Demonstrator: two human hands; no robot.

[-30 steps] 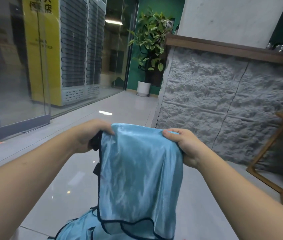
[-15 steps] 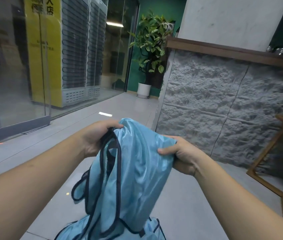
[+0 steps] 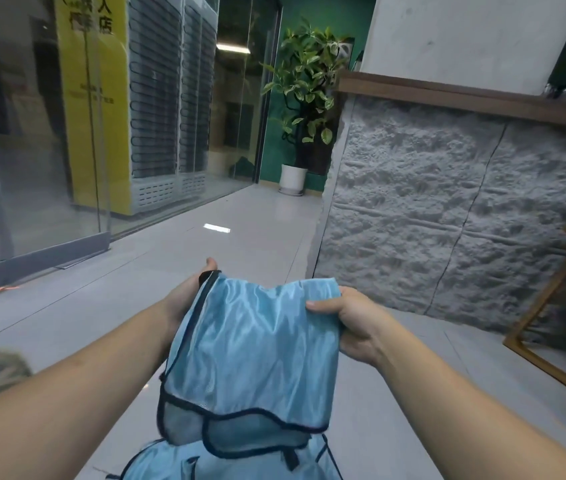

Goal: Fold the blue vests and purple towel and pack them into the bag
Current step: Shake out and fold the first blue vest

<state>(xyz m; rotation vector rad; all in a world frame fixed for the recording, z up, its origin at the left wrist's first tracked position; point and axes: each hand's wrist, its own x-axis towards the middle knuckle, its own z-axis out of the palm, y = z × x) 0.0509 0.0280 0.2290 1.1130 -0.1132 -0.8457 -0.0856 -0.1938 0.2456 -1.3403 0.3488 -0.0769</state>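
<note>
A glossy, satin-like blue vest [image 3: 253,355] with dark piped edges is held up doubled over in mid-air, its top fold pinched at the right corner by the right hand [image 3: 350,323] and gripped at the left corner by the left hand [image 3: 191,292]. More blue vest fabric [image 3: 226,462] is seen bunched directly beneath it. Smooth grey floor tiles [image 3: 205,244] are spread ahead, bounded by a rough stone-textured wall [image 3: 447,220] on the right.

Pale tiled floor [image 3: 177,271], white-potted plant [image 3: 293,178] and wooden frame [image 3: 531,344] on it.
</note>
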